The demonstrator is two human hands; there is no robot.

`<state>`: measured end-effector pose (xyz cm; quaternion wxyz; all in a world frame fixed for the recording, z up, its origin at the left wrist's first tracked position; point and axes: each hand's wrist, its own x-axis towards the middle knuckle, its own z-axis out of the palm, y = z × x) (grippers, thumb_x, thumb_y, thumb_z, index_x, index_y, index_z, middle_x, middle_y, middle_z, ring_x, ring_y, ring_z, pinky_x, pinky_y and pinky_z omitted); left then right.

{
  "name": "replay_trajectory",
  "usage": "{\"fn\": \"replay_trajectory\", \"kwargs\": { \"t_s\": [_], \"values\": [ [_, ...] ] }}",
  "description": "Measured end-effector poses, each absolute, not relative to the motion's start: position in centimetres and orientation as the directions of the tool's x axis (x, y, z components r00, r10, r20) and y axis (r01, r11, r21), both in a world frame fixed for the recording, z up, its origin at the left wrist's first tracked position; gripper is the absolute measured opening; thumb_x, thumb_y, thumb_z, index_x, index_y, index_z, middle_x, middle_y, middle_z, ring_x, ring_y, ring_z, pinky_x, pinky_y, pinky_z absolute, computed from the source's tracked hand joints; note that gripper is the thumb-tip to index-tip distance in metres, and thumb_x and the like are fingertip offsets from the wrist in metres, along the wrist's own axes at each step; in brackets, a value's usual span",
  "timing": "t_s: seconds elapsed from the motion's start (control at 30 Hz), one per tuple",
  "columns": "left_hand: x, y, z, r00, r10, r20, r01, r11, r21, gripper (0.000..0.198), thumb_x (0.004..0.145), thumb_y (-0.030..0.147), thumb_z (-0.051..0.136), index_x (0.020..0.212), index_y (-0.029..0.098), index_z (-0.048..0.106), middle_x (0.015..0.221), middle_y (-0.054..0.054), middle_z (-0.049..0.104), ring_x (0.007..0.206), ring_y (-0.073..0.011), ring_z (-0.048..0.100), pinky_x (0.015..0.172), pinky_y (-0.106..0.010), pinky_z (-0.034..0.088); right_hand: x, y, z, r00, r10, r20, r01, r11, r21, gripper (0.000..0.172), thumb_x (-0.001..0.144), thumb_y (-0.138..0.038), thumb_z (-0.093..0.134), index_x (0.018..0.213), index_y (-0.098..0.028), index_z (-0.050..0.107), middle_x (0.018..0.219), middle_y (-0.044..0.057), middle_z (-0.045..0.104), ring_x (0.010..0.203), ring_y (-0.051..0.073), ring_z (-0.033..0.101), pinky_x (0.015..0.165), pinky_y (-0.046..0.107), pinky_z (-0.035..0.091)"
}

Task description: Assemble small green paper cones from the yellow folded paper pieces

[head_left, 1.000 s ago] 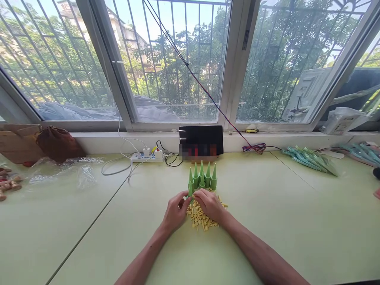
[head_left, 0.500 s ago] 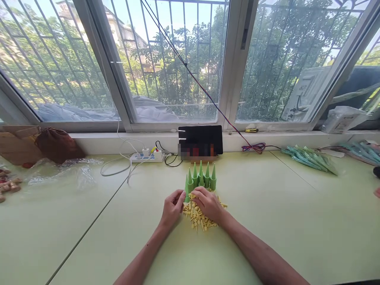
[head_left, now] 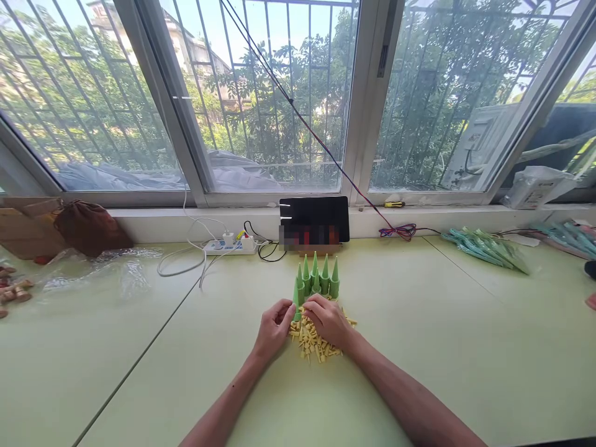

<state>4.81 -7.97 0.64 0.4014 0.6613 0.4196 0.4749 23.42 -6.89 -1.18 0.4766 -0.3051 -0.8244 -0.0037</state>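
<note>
My left hand [head_left: 274, 329] is closed on the nearest green cone [head_left: 296, 300], its thumb and fingers against the cone's left side. The cone stands upright. My right hand [head_left: 328, 321] hovers over a pile of small pale yellow peg-like pieces [head_left: 313, 344], its fingers bent into a pinch beside that cone. Some yellow shows at the fingertips, apparently one small piece, though its shape is partly hidden. Just behind my hands, several more green cones [head_left: 325, 279] stand upright on green bases in a close group.
A dark tablet [head_left: 314, 217] leans at the back by the windowsill. Left of it lie a power strip [head_left: 230, 246] and white cables. A brown pouch [head_left: 93, 226] and clear plastic [head_left: 102, 270] are far left. Bagged blue-green strips [head_left: 484, 249] lie right.
My left hand and the nearest green cone have shifted slightly to the right, towards my right hand. My right hand has moved a little to the right.
</note>
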Motion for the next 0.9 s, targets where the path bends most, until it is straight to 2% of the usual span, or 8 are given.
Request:
{"fn": "replay_trajectory", "kwargs": {
  "t_s": [0.23, 0.4, 0.57, 0.73, 0.9],
  "values": [
    [4.7, -7.8, -0.2, 0.218, 0.891, 0.399, 0.332, -0.452, 0.828, 0.023, 0.094, 0.04, 0.06, 0.088, 0.018, 0.062, 0.062, 0.006, 0.05, 0.053, -0.0098, 0.04, 0.051, -0.021, 0.034, 23.5, -7.0, -1.0, -0.366, 0.533, 0.763, 0.551, 0.785, -0.284, 0.035, 0.109, -0.024, 0.034, 0.083, -0.019, 0.057, 0.078, 0.005, 0.061, 0.068, 0.016, 0.057, 0.061, 0.025, 0.043],
    [4.6, -7.8, -0.3, 0.246, 0.873, 0.42, 0.377, -0.486, 0.788, 0.02, 0.094, 0.037, 0.06, 0.09, 0.017, 0.063, 0.067, 0.004, 0.056, 0.054, -0.0096, 0.04, 0.052, -0.022, 0.035, 23.5, -6.9, -1.3, -0.369, 0.551, 0.748, 0.565, 0.772, -0.29, 0.037, 0.11, -0.025, 0.033, 0.082, -0.019, 0.056, 0.075, 0.004, 0.06, 0.066, 0.016, 0.056, 0.06, 0.026, 0.042],
    [4.8, -8.0, 0.2, 0.212, 0.889, 0.406, 0.329, -0.456, 0.827, 0.021, 0.092, 0.038, 0.063, 0.09, 0.017, 0.064, 0.067, 0.003, 0.058, 0.054, -0.0099, 0.045, 0.051, -0.022, 0.037, 23.5, -7.0, -1.4, -0.354, 0.548, 0.757, 0.558, 0.774, -0.299, 0.029, 0.11, -0.027, 0.035, 0.101, -0.018, 0.061, 0.083, 0.006, 0.066, 0.07, 0.017, 0.061, 0.061, 0.026, 0.046],
    [4.9, -7.9, 0.5, 0.164, 0.926, 0.34, 0.165, -0.366, 0.916, 0.028, 0.09, 0.045, 0.066, 0.089, 0.017, 0.064, 0.059, 0.006, 0.051, 0.048, -0.0089, 0.043, 0.045, -0.02, 0.037, 23.3, -7.1, -1.4, -0.357, 0.537, 0.764, 0.548, 0.783, -0.294, 0.022, 0.109, -0.026, 0.041, 0.123, -0.018, 0.057, 0.098, 0.009, 0.07, 0.079, 0.018, 0.067, 0.064, 0.026, 0.051],
    [4.9, -7.9, 0.9, 0.132, 0.953, 0.271, 0.079, -0.283, 0.956, 0.034, 0.086, 0.05, 0.07, 0.087, 0.017, 0.063, 0.055, 0.008, 0.046, 0.045, -0.0081, 0.041, 0.042, -0.02, 0.035, 23.3, -6.9, -1.5, -0.357, 0.514, 0.78, 0.543, 0.793, -0.275, 0.023, 0.108, -0.021, 0.044, 0.127, -0.019, 0.057, 0.102, 0.009, 0.071, 0.084, 0.018, 0.07, 0.069, 0.026, 0.055]
  ]
}}
